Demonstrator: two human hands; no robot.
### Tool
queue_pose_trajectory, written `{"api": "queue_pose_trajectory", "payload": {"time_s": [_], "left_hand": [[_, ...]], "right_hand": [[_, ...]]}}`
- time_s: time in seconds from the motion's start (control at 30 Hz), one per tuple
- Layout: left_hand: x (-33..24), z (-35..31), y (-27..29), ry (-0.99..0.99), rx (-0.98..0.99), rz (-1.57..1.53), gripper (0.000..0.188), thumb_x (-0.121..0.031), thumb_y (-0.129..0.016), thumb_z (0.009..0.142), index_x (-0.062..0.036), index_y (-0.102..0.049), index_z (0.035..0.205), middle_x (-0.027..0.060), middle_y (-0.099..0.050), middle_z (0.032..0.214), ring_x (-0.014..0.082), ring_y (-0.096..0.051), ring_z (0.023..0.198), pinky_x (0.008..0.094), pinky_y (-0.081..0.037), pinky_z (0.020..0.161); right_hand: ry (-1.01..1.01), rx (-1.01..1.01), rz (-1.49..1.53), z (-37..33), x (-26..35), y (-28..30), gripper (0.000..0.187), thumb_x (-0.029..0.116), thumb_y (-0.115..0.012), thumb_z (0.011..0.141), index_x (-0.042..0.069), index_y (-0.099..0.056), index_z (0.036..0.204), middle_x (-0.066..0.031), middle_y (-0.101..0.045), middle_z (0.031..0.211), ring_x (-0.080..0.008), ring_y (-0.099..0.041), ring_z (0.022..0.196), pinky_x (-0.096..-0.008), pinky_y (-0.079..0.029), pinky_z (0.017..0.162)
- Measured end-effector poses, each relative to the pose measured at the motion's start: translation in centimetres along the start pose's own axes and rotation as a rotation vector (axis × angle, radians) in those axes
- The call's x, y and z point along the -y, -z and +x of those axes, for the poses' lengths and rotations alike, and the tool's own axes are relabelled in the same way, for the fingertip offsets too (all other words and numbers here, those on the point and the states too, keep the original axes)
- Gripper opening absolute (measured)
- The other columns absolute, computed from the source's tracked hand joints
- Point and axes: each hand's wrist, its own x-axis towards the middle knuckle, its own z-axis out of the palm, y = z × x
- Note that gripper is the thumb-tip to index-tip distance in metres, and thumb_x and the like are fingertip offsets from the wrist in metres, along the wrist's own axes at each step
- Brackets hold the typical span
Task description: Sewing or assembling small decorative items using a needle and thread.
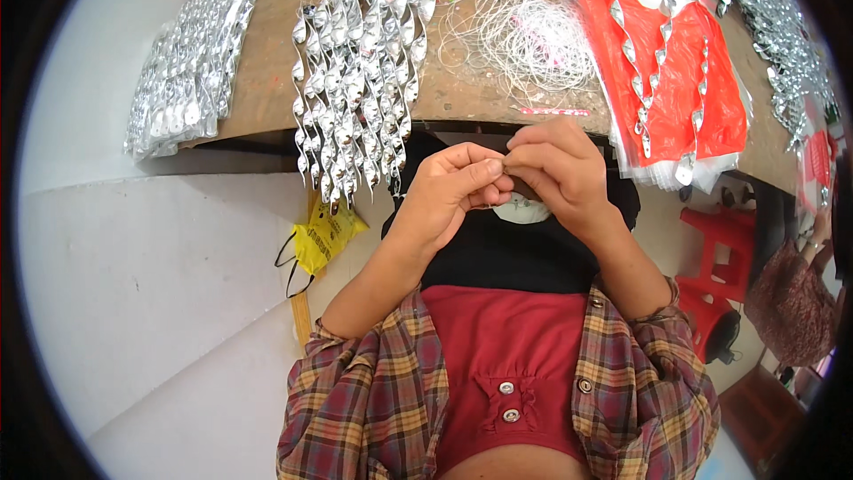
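Observation:
In front of my chest, just off the table's near edge, my left hand [451, 185] and my right hand [565, 167] meet at the fingertips. Both are closed in a pinch, thumb against forefinger. Whatever they pinch is too small to make out. Beyond them on the table lies a tangled heap of thin white string [533, 36]. A bunch of twisted silver foil strips [355, 80] is left of the string, its lower ends hanging over the edge. Several more twisted strips [657, 53] rest on red plastic and clear bags [711, 116] at the right.
Clear-bagged silver strips [191, 67] are stacked at the table's left end. Shiny silver strips [777, 27] pile up at the far right. Below the brown table [453, 107] are a yellow bag [324, 240] and a red stool [715, 253]. Another person's patterned clothing [791, 302] shows at right.

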Motion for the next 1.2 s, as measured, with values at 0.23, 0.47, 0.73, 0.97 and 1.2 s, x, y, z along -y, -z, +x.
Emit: {"api": "queue_pose_trajectory", "payload": {"time_s": [0.23,0.47,0.73,0.97,1.2], "left_hand": [[0.1,-0.3,-0.6,-0.078,-0.014,0.041,0.008,-0.006,-0.06,0.085,0.0,-0.06,0.09,0.0049,-0.062,0.073,0.0083,-0.058,0.062,0.0268,-0.054,0.068],[0.3,-0.2,-0.7,-0.15,-0.061,0.104,0.009,-0.007,-0.06,0.086,0.0004,-0.059,0.091,0.0046,-0.062,0.076,0.0078,-0.058,0.065,0.025,-0.053,0.068],[0.7,0.0,-0.8,-0.163,-0.092,0.259,0.01,-0.009,-0.059,0.087,0.0004,-0.059,0.091,0.005,-0.062,0.078,0.0075,-0.057,0.066,0.0229,-0.051,0.069],[-0.1,-0.7,-1.2,-0.194,-0.105,0.312,0.013,-0.011,-0.062,0.085,0.0,-0.062,0.092,0.0006,-0.059,0.072,0.004,-0.05,0.059,0.0171,-0.041,0.056],[-0.9,-0.8,-1.0,-0.161,-0.107,0.238,0.012,-0.01,-0.063,0.084,0.0002,-0.063,0.09,-0.0019,-0.055,0.067,0.0024,-0.042,0.051,0.0179,-0.038,0.054]], "right_hand": [[-0.081,-0.115,0.035,-0.9,-0.6,-0.6,0.015,-0.001,-0.068,0.072,0.006,-0.066,0.085,-0.0061,-0.063,0.081,-0.0206,-0.058,0.074,-0.0297,-0.043,0.069],[-0.032,-0.054,-0.1,-1.0,-0.1,-0.6,0.015,0.003,-0.068,0.073,0.008,-0.065,0.086,-0.0036,-0.064,0.079,-0.018,-0.057,0.07,-0.0302,-0.039,0.066],[0.104,-0.113,-0.301,-0.6,0.1,-0.7,0.016,0.003,-0.069,0.069,0.01,-0.061,0.08,-0.0008,-0.061,0.074,-0.0174,-0.054,0.063,-0.0303,-0.035,0.061],[-0.025,-0.19,-0.238,-0.4,-0.1,0.0,0.016,-0.002,-0.065,0.068,0.008,-0.059,0.079,-0.0042,-0.058,0.074,-0.0208,-0.052,0.062,-0.0318,-0.037,0.062],[-0.461,-0.067,0.286,-0.9,0.4,0.1,0.017,0.003,-0.061,0.081,0.002,-0.061,0.098,-0.0026,-0.06,0.084,-0.0106,-0.055,0.079,-0.0231,-0.043,0.073]]}}
